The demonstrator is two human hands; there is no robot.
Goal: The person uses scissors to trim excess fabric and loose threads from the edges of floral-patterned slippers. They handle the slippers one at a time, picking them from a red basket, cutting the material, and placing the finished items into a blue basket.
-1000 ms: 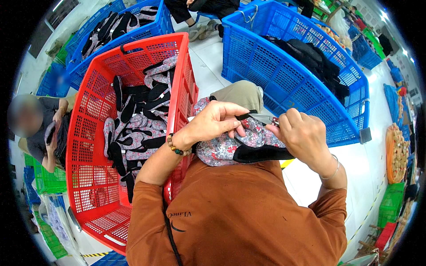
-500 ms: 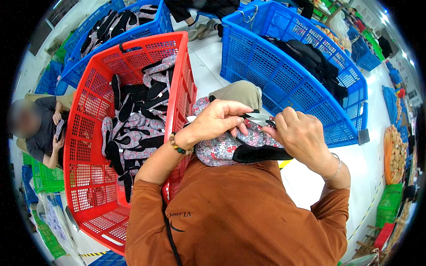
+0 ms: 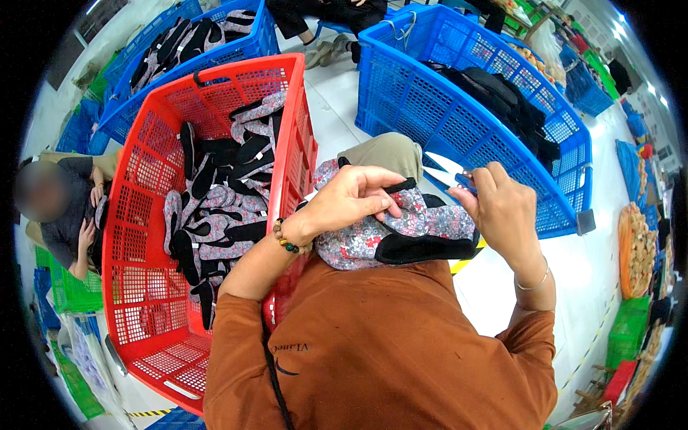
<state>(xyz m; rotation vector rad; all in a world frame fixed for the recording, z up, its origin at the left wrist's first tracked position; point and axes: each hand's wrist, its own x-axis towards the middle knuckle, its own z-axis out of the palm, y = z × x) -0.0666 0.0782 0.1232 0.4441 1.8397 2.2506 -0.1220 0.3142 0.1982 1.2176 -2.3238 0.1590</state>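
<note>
**Trimming a floral shoe upper on the lap**

The left hand (image 3: 351, 201) pinches the black-edged floral upper (image 3: 401, 233), which rests on the lap. Just right of the upper, the right hand (image 3: 502, 208) is closed around small snips (image 3: 448, 170), whose blades now stand clear of the cloth; earlier they sat against it. Left of the upper, the red crate (image 3: 143, 287) holds many like pieces, so much work likely remains. Beyond it, the blue crate (image 3: 430, 107) holds dark items.
</note>
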